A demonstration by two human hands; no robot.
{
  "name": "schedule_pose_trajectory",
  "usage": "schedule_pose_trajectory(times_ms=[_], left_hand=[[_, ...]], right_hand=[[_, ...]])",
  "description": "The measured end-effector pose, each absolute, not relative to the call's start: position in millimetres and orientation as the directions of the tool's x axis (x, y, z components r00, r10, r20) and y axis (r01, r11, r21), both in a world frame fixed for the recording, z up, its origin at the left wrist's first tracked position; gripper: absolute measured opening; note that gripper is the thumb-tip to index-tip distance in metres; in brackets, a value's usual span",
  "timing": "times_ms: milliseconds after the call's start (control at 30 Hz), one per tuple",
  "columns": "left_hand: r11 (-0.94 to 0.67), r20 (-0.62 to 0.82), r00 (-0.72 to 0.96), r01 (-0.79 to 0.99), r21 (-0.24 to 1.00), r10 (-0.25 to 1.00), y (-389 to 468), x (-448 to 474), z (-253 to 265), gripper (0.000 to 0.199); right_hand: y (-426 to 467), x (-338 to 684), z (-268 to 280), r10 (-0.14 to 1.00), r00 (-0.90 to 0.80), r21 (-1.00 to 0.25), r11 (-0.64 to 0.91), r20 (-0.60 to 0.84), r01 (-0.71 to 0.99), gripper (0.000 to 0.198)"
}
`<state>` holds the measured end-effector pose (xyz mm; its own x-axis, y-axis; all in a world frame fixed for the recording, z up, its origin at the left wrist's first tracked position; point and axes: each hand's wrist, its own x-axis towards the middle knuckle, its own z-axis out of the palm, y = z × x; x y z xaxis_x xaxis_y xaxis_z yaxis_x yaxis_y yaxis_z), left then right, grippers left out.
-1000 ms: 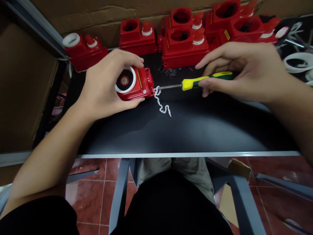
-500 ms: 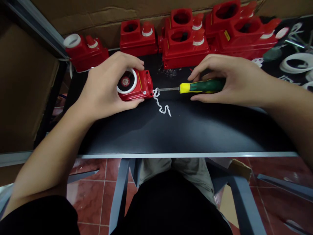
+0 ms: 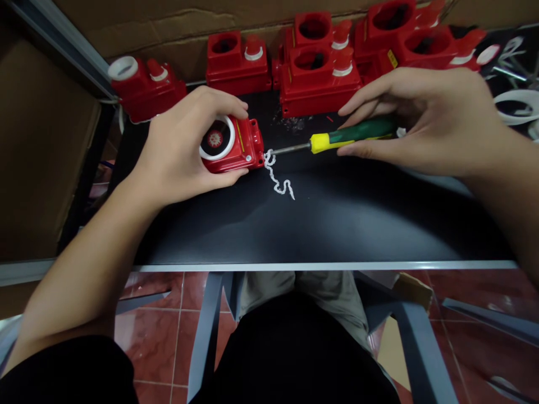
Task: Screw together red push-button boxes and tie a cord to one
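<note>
My left hand (image 3: 185, 146) is wrapped around a red housing (image 3: 242, 147) that lies on the black tabletop. A white ring (image 3: 229, 147) circles the dark round window on the housing's top. In my right hand (image 3: 433, 118) is a screwdriver (image 3: 357, 133) with a green and yellow handle, held between thumb and fingers. Its metal shaft slants down to the left, the tip close to the housing's right end. There a curly white strip (image 3: 278, 182) hangs and trails over the table; whether the tip touches it I cannot tell.
Several red housings (image 3: 320, 87) stand along the back against cardboard (image 3: 168, 22). Another, with a white ring, stands at the back left (image 3: 151, 98). White rings (image 3: 517, 106) and small parts lie at the far right. A metal edge (image 3: 320, 266) runs along the table's front.
My right hand has shifted right and upward, its grip on the handle loosened toward the fingertips. The screwdriver now slants more, its handle end raised. My left hand and the housing have hardly moved.
</note>
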<state>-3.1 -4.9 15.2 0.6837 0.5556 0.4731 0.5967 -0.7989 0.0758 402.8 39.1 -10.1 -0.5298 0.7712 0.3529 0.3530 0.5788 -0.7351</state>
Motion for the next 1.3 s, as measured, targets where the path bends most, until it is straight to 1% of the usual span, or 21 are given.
schedule_pose_trajectory(times_ms=[133,233,300,400,467,533,567,633,700,733,800,867,933,1033,1100,1200,1300], left_hand=[[-0.794,0.462,0.683,0.603,0.082,0.566,-6,-2,15,0.058],[-0.805,0.466,0.691,0.587,0.086,0.553,-8,0,16,0.056],[-0.802,0.464,0.685,0.589,0.101,0.562,-11,3,18,0.057],[-0.756,0.423,0.649,0.637,0.151,0.632,-16,5,20,0.056],[-0.746,0.406,0.646,0.648,0.156,0.646,-16,5,20,0.055],[-0.768,0.425,0.664,0.628,0.13,0.615,-15,4,19,0.055],[-0.776,0.439,0.668,0.62,0.118,0.601,-14,4,19,0.056],[-0.778,0.456,0.665,0.618,0.11,0.592,-13,3,18,0.057],[-0.76,0.448,0.648,0.639,0.121,0.616,-13,3,19,0.056],[-0.747,0.438,0.639,0.653,0.127,0.633,-13,3,19,0.056],[-0.73,0.426,0.626,0.671,0.133,0.653,-13,2,20,0.057],[-0.721,0.422,0.62,0.68,0.131,0.662,-12,1,19,0.06],[-0.735,0.43,0.633,0.667,0.117,0.644,-9,-1,18,0.062],[-0.767,0.453,0.658,0.634,0.097,0.601,-8,-2,17,0.06],[-0.751,0.45,0.64,0.651,0.113,0.622,-9,-1,18,0.056],[-0.702,0.408,0.602,0.694,0.157,0.687,-13,2,21,0.056],[-0.705,0.41,0.604,0.692,0.157,0.684,-14,2,22,0.063]], right_hand=[[39,405,-8,0.772,-0.539,-0.708,0.585,0.336,0.397,0.055],[38,405,-7,0.776,-0.558,-0.683,0.58,0.296,0.444,0.059],[38,403,-9,0.791,-0.554,-0.704,0.547,0.259,0.452,0.063],[38,400,-13,0.809,-0.559,-0.783,0.463,0.182,0.416,0.073],[40,401,-14,0.805,-0.581,-0.806,0.42,0.119,0.417,0.071],[44,402,-14,0.801,-0.592,-0.804,0.41,0.091,0.431,0.061],[45,403,-14,0.793,-0.6,-0.798,0.426,0.103,0.426,0.057],[48,405,-14,0.778,-0.602,-0.766,0.495,0.181,0.409,0.055],[49,406,-12,0.756,-0.599,-0.695,0.58,0.266,0.424,0.051],[49,406,-11,0.744,-0.601,-0.657,0.613,0.292,0.439,0.046],[47,405,-7,0.728,-0.612,-0.611,0.644,0.308,0.459,0.032],[43,403,-4,0.718,-0.61,-0.595,0.663,0.335,0.455,0.028],[39,401,-2,0.721,-0.579,-0.605,0.668,0.381,0.433,0.031],[35,400,-3,0.737,-0.53,-0.659,0.649,0.42,0.38,0.038],[36,401,-5,0.742,-0.53,-0.675,0.638,0.409,0.371,0.044],[38,405,-7,0.734,-0.549,-0.62,0.658,0.4,0.427,0.054],[39,406,-8,0.739,-0.57,-0.603,0.65,0.36,0.462,0.064]])
